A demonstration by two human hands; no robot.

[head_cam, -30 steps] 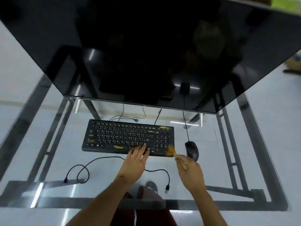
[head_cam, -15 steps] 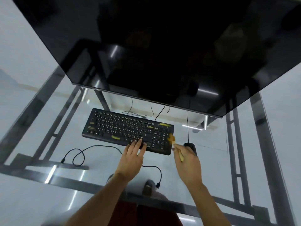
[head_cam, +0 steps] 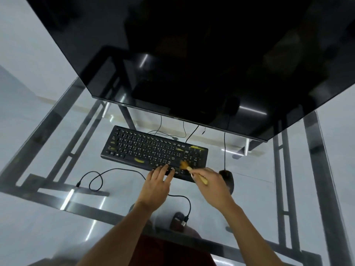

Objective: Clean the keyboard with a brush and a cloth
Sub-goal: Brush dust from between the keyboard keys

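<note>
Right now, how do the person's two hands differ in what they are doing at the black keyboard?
The left hand lies flat with straight fingers on the near edge of the black keyboard, holding nothing; the right hand pinches a small brush with a yellow handle. The left hand rests on the keys; the right hand hovers, and only the bristles reach them. Both work at the keyboard's right end.

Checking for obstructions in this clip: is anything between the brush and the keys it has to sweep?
Nothing visible. The brush, held in the right hand, has its bristles on the keyboard beside the number pad. The left hand rests on the front edge, just left of them.
</note>
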